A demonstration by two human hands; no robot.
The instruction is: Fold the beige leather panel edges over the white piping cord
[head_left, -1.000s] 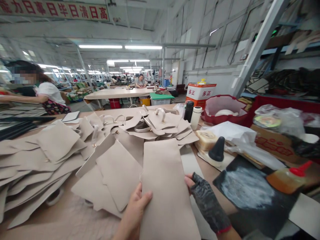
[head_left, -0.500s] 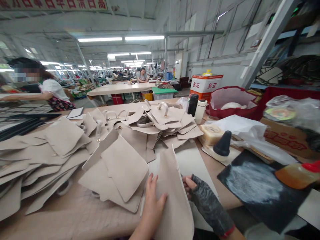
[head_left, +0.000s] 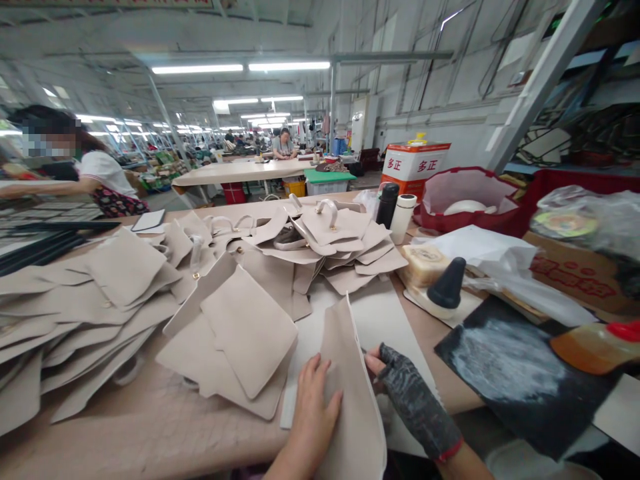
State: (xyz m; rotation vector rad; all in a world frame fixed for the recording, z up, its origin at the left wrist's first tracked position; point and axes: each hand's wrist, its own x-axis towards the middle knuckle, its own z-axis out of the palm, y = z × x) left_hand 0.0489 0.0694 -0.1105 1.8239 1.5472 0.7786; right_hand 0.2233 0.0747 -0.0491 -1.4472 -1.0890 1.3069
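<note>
A long beige leather panel stands tilted on its edge at the near side of the table. My left hand lies flat against its left face with fingers stretched out. My right hand, in a dark fingerless glove, grips the panel's right edge with thumb and fingers closed on it. Under the panel lies a white sheet. Stacks of similar beige cut pieces spread to the left and behind.
A black board smeared with white, a glue bottle with red cap, a black cone, two flasks, a red bin and a cardboard box stand at right. A person works at far left.
The panel lay flat a second ago; now it is lifted on edge, turned up toward the right. My left hand has moved from its edge onto its face.
</note>
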